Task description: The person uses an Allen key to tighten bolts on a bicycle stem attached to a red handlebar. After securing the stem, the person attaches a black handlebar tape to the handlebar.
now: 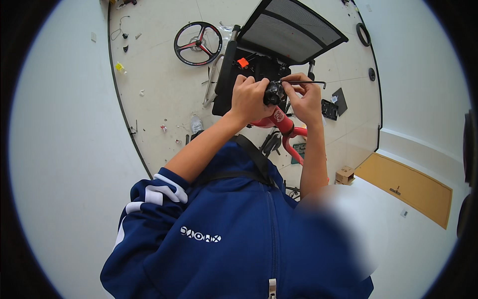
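Now your left hand (249, 98) grips the black part (273, 93), maybe to steady it, while your right hand (306, 99) pinches the bent key (317, 82).

White lettering (200, 234) crosses the blue jacket (224, 249); a pale emblem (279, 115) marks the red frame (285, 124); markings (195, 63) on the wheel (197, 43) are too small to read.
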A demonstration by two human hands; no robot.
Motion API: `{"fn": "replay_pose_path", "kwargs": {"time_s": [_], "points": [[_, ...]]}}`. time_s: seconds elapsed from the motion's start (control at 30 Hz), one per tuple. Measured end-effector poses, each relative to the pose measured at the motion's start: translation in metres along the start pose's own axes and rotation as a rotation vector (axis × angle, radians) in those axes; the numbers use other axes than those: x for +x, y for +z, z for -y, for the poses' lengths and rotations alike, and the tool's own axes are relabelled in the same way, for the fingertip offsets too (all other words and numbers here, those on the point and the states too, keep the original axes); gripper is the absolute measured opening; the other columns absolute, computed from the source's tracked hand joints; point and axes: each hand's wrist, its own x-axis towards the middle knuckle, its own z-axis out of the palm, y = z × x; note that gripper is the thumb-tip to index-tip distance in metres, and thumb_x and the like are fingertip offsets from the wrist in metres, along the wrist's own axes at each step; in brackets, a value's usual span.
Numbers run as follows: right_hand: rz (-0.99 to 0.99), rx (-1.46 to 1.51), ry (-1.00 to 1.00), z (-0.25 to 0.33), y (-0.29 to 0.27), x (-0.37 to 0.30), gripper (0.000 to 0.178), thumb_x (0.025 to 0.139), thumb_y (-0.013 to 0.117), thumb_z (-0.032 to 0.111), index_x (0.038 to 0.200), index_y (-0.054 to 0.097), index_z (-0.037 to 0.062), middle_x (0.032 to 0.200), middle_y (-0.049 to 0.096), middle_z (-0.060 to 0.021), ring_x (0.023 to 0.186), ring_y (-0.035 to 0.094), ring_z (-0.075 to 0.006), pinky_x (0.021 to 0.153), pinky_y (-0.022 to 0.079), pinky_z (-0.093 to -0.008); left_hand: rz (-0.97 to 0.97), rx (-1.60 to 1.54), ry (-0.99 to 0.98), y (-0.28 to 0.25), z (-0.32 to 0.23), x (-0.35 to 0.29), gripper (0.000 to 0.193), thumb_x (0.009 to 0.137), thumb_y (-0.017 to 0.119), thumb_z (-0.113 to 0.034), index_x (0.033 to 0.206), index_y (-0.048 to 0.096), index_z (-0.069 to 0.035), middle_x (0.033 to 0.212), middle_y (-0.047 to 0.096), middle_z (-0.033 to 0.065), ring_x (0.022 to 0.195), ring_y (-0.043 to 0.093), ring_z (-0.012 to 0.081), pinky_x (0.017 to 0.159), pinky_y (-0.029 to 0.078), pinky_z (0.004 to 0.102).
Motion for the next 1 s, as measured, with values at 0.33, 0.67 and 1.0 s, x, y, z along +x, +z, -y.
{"fn": "replay_pose_path", "kwargs": {"time_s": [0.33,0.67,1.0], "points": [[-0.092,0.341,0.108,0.004,-0.002,0.003,0.015,0.093,0.056,0.001,0.094,0.068,-0.0072,0.087,0.071,-0.0103,0.083,0.070,-0.0178,0.082,0.058,-0.0306,-0.010,0.011,0.005,0.002,0.000,0.001,0.036,0.062,0.083,-0.031,0.073,0.055,-0.011,0.061,0.058,0.0059,0.062,0.052,0.0257,0.069,0.039,0.0370],[-0.008,-0.113,0.066,0.003,0.007,0.005,0.015,0.092,0.056,0.009,0.089,0.063,-0.0039,0.072,0.066,-0.0107,0.060,0.056,-0.0121,0.057,0.044,-0.0290,-0.008,-0.014,0.006,0.002,0.000,0.001,0.034,0.056,0.080,-0.026,0.075,0.056,-0.011,0.061,0.058,0.0061,0.063,0.054,0.0259,0.070,0.040,0.0371],[0.062,-0.170,-0.082,0.001,0.006,0.008,0.014,0.090,0.069,0.008,0.091,0.065,-0.0059,0.074,0.068,-0.0121,0.060,0.058,-0.0118,0.060,0.049,-0.0272,-0.005,0.011,-0.004,0.000,0.000,0.001,0.034,0.054,0.079,-0.025,0.076,0.057,-0.011,0.062,0.059,0.0060,0.064,0.055,0.0257,0.070,0.040,0.0370]]}}
